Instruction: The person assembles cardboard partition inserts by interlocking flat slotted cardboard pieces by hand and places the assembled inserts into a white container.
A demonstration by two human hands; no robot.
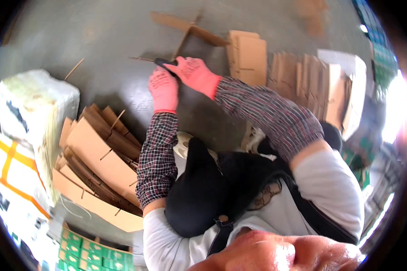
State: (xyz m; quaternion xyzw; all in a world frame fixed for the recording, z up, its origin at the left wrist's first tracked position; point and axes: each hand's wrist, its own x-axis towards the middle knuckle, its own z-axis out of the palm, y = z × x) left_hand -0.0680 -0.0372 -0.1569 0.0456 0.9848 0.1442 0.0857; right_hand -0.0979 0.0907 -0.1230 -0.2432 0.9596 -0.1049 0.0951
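Note:
Pink work gloves with dark fingertips cover both hands. My left hand (163, 86) and my right hand (195, 75) meet in front of me, fingers closed on the near end of a cardboard divider (208, 36). Its slotted strips stand on edge and cross one another just beyond my fingers. One thin strip end sticks out to the left of the gloves. Where exactly the fingertips press is hidden by the gloves, and the divider's far part is slightly blurred.
Slotted cardboard sheets (105, 156) stand bundled at my left, near a white wrapped bale (61, 97). More cardboard pieces (248, 56) and a row of upright strips (298, 81) are at my right, by a white foam box (355, 67). Green cartons (92, 253) lie lower left.

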